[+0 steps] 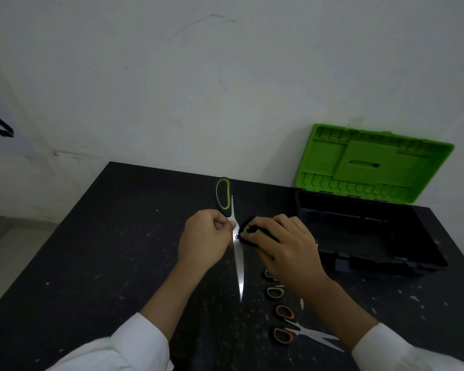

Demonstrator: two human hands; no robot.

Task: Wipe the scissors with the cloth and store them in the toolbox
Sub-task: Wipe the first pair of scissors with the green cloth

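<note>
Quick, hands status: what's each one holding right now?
Left hand: closed, pinching the large scissors by the blade near the pivot.
Right hand: closed around the same scissors' handle.

Nothing legible: the black marks (0,125) on the wall (172,76) at far left cannot be read

We see a dim room with soft, grey light, the scissors blade (239,266) shines bright, and the edges bend and look blurry
</note>
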